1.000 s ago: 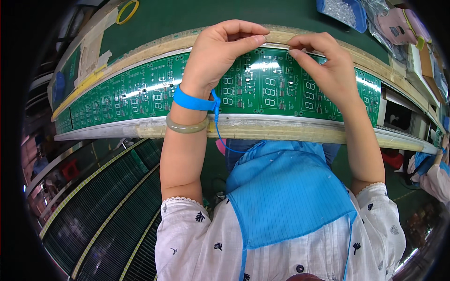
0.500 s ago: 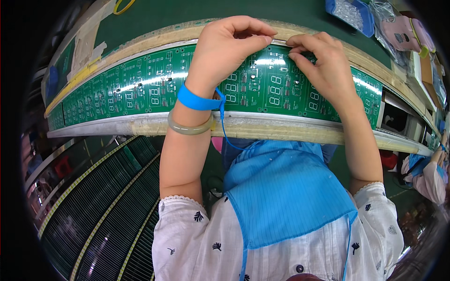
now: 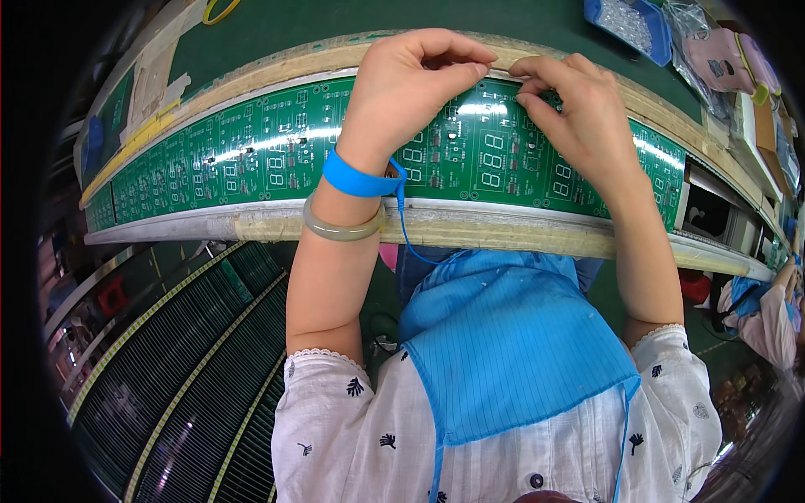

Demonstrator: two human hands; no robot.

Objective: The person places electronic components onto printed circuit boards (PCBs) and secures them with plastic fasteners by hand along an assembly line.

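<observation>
A row of green circuit boards [image 3: 470,180] with white digit outlines and small parts lies in a long rail in front of me. Over the boards' far edge is my left hand [image 3: 411,84], thumb and forefinger pinched together; whatever is between the tips is too small to make out. Just to its right, my right hand [image 3: 579,109] is curled, its forefinger reaching toward the left fingertips. The right thumb tip sits close to a bent finger, and anything held there cannot be made out. A blue wrist strap [image 3: 356,178] with a cord circles my left wrist, above a pale bangle [image 3: 342,226].
Beyond the rail's wooden edge [image 3: 293,60] is a green bench surface [image 3: 335,23]. A blue tray [image 3: 629,27] of small clear parts and a pink case [image 3: 728,60] stand far right. Ribbed dark racks [image 3: 184,377] fill the lower left. Another person's sleeve [image 3: 759,314] shows far right.
My left wrist has shifted slightly right. The right forefinger has moved a little up and left, toward the left fingertips. The boards look unmoved.
</observation>
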